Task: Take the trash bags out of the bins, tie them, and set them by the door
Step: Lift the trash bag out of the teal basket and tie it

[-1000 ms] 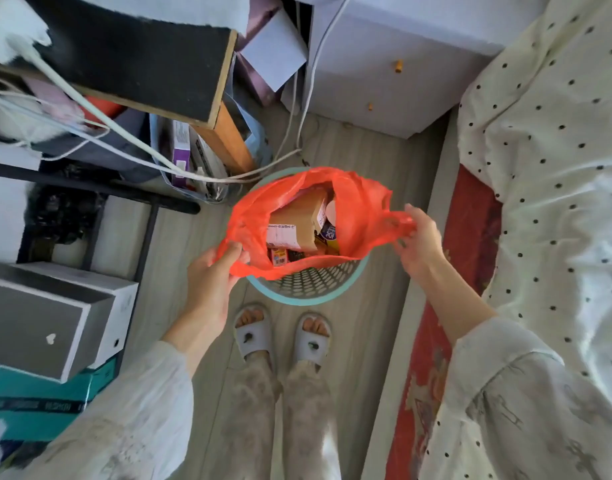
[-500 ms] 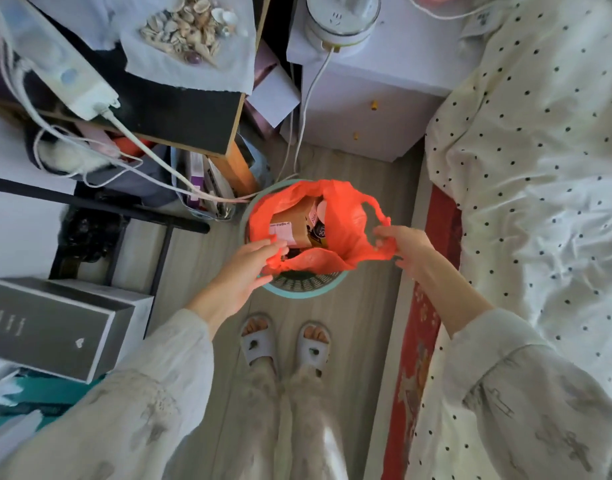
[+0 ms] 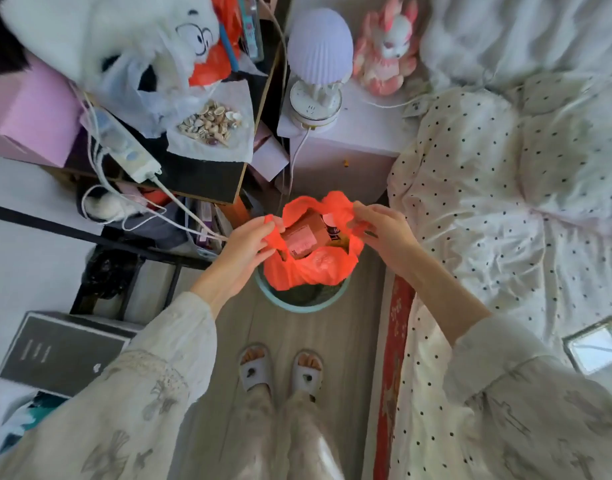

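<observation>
Hands point(image 3: 244, 249) point(image 3: 384, 233) pinch orange trash bag point(image 3: 311, 268) above bin point(image 3: 297, 303).

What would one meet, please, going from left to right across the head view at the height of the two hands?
Black desk frame bar → left hand → orange trash bag → right hand → polka-dot bedding.

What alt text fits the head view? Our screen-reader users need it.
Seen from above, a person's left hand and right hand grip the two sides of an orange trash bag, holding it over a teal bin. A brown box shows inside the bag, between a cluttered desk and a polka-dot bed.
</observation>
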The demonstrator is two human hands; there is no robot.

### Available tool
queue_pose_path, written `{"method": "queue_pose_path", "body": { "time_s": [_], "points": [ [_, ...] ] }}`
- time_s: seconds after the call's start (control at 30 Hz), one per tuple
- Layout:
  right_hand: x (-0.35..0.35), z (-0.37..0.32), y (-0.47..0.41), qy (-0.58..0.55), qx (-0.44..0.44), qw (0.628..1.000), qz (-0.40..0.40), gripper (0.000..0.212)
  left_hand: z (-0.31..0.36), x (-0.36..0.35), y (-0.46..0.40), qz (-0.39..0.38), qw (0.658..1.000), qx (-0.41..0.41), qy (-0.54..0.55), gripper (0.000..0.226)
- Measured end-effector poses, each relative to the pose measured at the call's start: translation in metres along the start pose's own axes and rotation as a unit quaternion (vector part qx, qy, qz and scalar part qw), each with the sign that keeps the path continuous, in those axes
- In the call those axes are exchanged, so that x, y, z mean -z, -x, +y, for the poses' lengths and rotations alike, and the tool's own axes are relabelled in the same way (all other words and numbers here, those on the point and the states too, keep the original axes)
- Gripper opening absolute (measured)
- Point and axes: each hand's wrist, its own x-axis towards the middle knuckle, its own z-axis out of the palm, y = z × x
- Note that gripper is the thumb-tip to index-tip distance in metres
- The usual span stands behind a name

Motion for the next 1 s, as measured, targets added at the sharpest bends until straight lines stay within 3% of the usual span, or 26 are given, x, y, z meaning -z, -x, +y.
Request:
{"method": "queue_pose_path", "body": {
  "time_s": [0.23,0.53,0.8,1.0],
  "points": [
    [0.008,-0.044,0.06,0.012,0.049,0.999,-0.016,0.024,0.032,-0.004,0.049,-0.004,0.999,-0.041,0.014,0.021],
    [-0.012,-0.05,0.164,0.083,0.062,0.992,-0.072,0.023,0.025,0.027,0.142,0.063,0.997,-0.047,-0.025,0.012],
    [-0.057,-0.001,0.242,0.103,0.066,0.992,-0.033,0.028,-0.01,0.078,0.205,0.06,0.977,-0.106,-0.177,0.019],
    [-0.091,0.07,0.3,0.074,0.032,0.997,0.015,0.029,-0.062,0.127,0.241,0.034,0.972,-0.092,-0.213,0.017]
  ]
}}
